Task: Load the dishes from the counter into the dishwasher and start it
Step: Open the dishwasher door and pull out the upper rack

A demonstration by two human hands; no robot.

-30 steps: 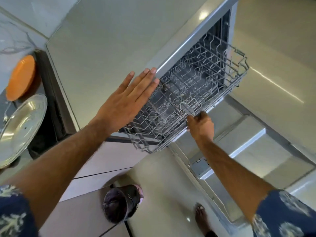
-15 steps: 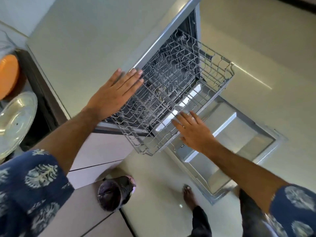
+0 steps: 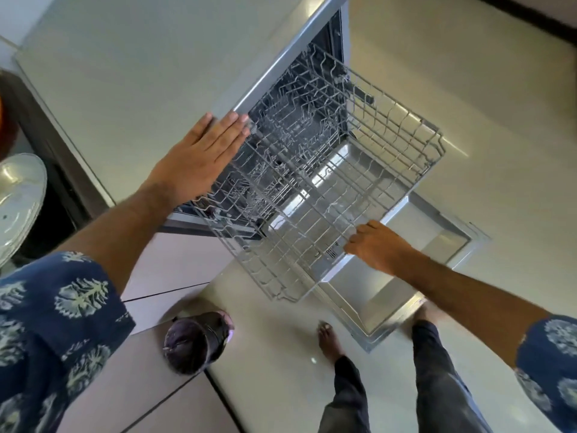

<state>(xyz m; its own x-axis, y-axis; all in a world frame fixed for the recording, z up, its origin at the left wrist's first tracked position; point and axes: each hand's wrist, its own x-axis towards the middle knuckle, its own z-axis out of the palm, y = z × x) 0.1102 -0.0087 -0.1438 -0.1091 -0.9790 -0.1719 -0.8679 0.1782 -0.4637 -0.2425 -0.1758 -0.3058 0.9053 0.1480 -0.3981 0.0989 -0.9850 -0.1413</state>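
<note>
Dishwasher door [image 3: 402, 278] dropped flat, under wire rack [image 3: 331, 189]. Rack pulled out over door, empty. Left hand [image 3: 199, 160] flat, fingers spread, at rack's left edge. Right hand [image 3: 379, 246] curled on rack's front rim. Steel lid [image 3: 18, 201] far left of rack.

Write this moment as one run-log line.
stage: rack pulled out | left hand: flat on pale counter edge | right hand: gripping grey wire dishwasher rack front | rack: empty
</note>
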